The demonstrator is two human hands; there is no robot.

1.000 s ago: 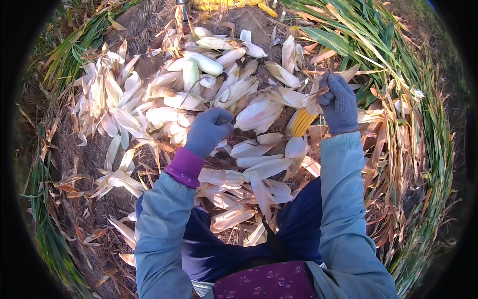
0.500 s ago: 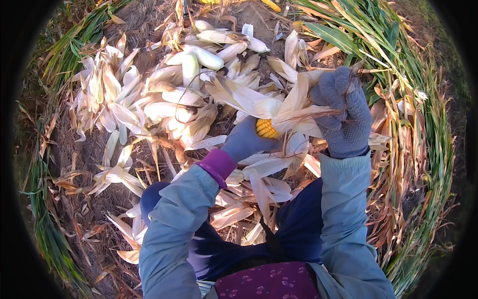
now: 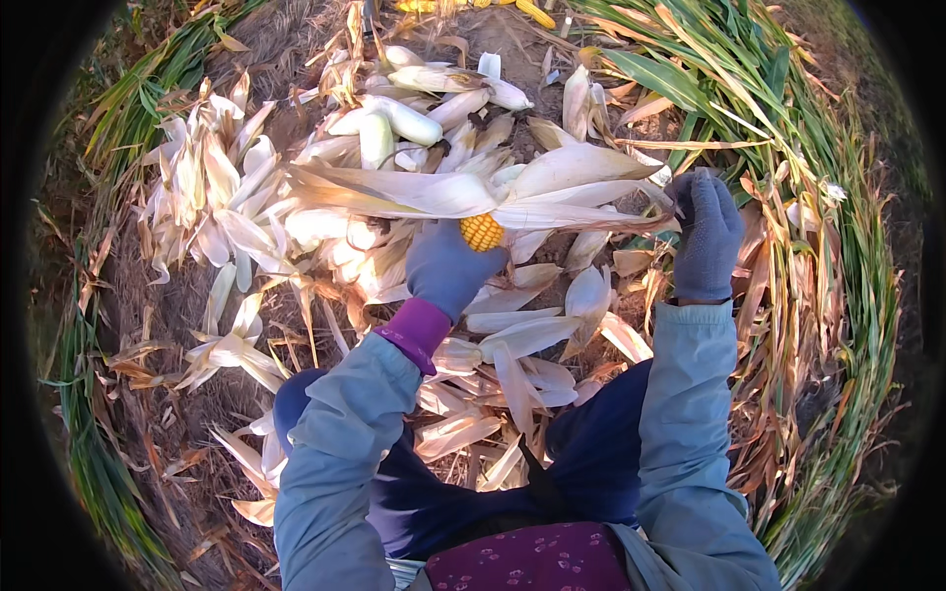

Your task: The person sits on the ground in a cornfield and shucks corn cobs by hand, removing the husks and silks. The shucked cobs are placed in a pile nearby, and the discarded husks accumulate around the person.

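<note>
My left hand, in a grey glove with a purple cuff, is closed around an ear of corn. Yellow kernels show beside its fingers; the rest of the ear lies behind the hand and the husk. Pale husk leaves spread from the ear to both sides, one long leaf reaching left. Over to the right, my gloved right hand has its fingers curled together at the tips of the right-hand leaves, pinching the husk there.
Unhusked ears lie piled beyond my hands. Loose dry husks cover the ground at left and between my knees. Cut green and brown stalks line the right side. Bare yellow ears show at the far edge.
My left hand has moved left with the ear. The right hand has dropped slightly and shifted right, and the husk leaves are now stretched wide between and beyond the hands.
</note>
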